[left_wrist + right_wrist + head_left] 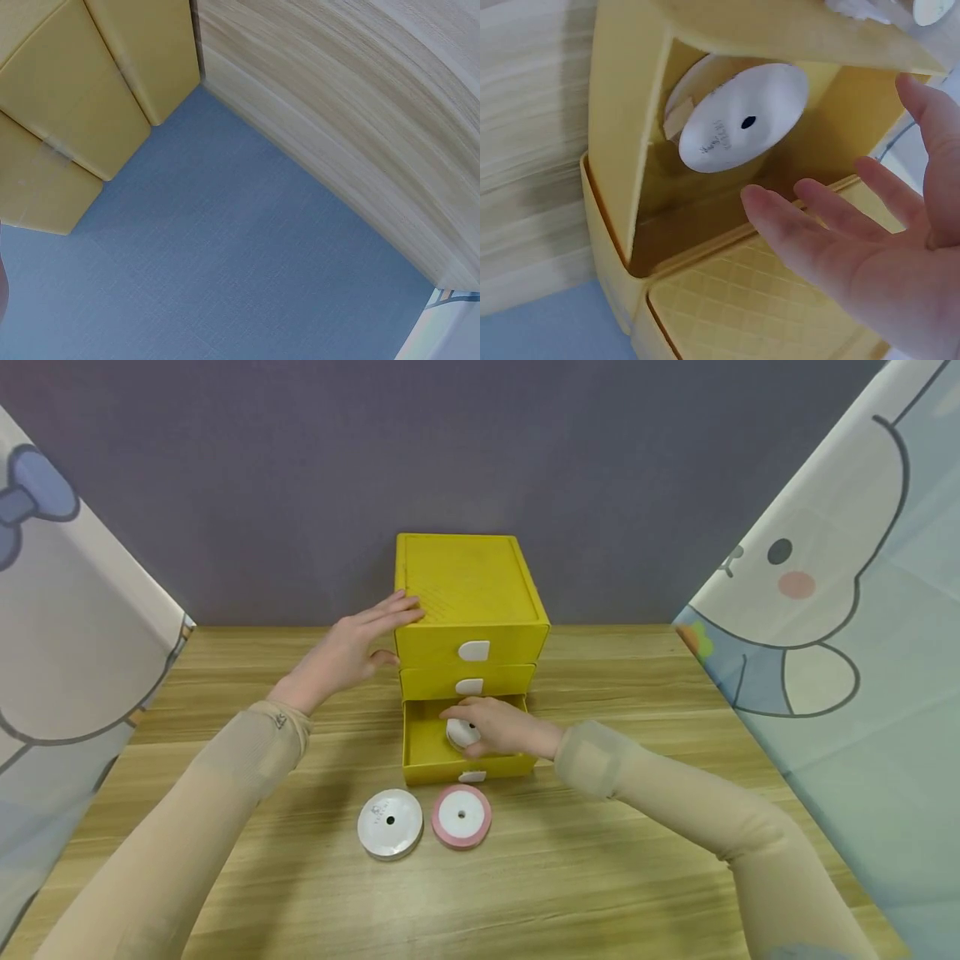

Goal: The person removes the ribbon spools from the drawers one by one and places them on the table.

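My left hand rests its extended fingers on the top left edge of a small yellow drawer cabinet, the thumb by its side. The cabinet's bottom drawer is pulled out. In it lies a white-faced ribbon spool with a dark centre hole, tilted, as the right wrist view shows. My right hand is over the drawer, its fingers spread and slightly bent beside the spool. A gap shows between fingertips and spool in the right wrist view. The head view has the hand covering part of the spool.
On the wooden table, in front of the drawer, a white spool and a pink-rimmed spool lie flat. Two upper drawers with white tabs are closed. A grey wall panel stands behind, with printed cloths at both sides.
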Motion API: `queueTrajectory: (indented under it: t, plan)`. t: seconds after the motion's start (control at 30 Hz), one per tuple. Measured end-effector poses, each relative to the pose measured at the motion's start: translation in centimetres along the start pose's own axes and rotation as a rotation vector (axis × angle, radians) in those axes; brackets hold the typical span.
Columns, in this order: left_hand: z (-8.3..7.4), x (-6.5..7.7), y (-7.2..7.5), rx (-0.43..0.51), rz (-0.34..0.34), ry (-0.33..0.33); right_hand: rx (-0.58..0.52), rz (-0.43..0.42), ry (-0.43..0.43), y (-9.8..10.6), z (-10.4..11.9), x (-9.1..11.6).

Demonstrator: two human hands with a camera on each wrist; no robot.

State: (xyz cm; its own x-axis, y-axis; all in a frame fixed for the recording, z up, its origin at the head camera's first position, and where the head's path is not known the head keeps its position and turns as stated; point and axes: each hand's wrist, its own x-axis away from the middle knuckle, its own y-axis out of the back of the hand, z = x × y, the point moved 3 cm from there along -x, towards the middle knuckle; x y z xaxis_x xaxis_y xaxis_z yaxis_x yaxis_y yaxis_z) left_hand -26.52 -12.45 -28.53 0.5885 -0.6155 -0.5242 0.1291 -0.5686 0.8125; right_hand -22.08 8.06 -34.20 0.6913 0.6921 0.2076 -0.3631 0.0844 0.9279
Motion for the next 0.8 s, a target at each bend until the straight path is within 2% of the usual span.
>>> queueTrajectory:
  t: [0.27, 0.4, 0.67, 0.8]
  plan:
    - [-0.1, -0.3, -0.3, 0.015, 0.028, 0.006, 0.009, 0.045, -0.061, -1.0, -1.0, -0.3]
    - [-0.2, -0.4, -0.4, 0.016, 0.018, -0.003, 0.03, 0.061, -0.096, -1.4, -1.2, -0.6]
    - [-0.1, -0.5, -0.7, 0.022, 0.032, 0.01, 0.052, 0.117, -0.232, -2.4, -1.9, -1.5]
    - [-0.2, -0.4, -0.8, 0.021, 0.037, 0.011, 0.081, 0.128, -0.267, -2.9, -2.3, -1.6]
